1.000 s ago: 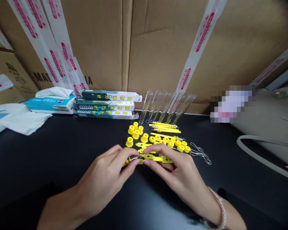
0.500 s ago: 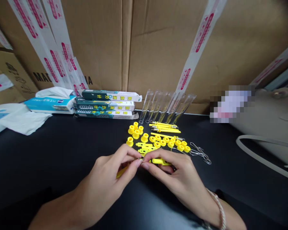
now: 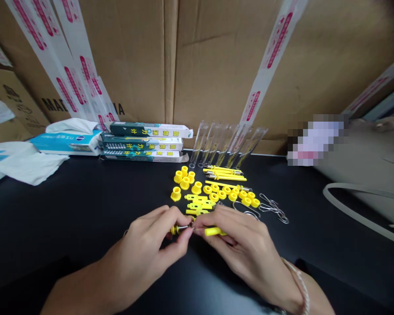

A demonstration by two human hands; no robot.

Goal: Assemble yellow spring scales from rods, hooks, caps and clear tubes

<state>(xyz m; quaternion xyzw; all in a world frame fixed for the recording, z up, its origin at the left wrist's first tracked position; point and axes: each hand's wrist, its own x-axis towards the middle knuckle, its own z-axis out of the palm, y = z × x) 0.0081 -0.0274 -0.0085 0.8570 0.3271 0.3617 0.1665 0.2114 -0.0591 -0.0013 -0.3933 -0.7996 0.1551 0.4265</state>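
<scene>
Yellow plastic and bright metal lie between the two hands, on the near side of the parts spread over the black table (image 3: 118,197). Change noted: half a second ago the fingertips covered the metal fitting (image 3: 183,227); its shank now shows, with a yellow collar (image 3: 174,229) to its left. The slotted end of the yellow piece (image 3: 213,231) at right, visible a second ago, is now covered by fingers. Assessment: the joint between fitting and yellow piece appears to be under work; whether the two are connected cannot be determined.

Pose: the left hand (image 3: 154,238) is curled, thumb and forefinger nearly closed in a pinch on the fitting. The right hand (image 3: 241,238) is likewise bent inward, its fingertips almost meeting the left's, the yellow piece retained beneath the forefinger. Whether its tips also grip something small cannot be told. Slotted yellow strips (image 3: 200,198) lie just beyond, on the far side of the fingertips.
</scene>
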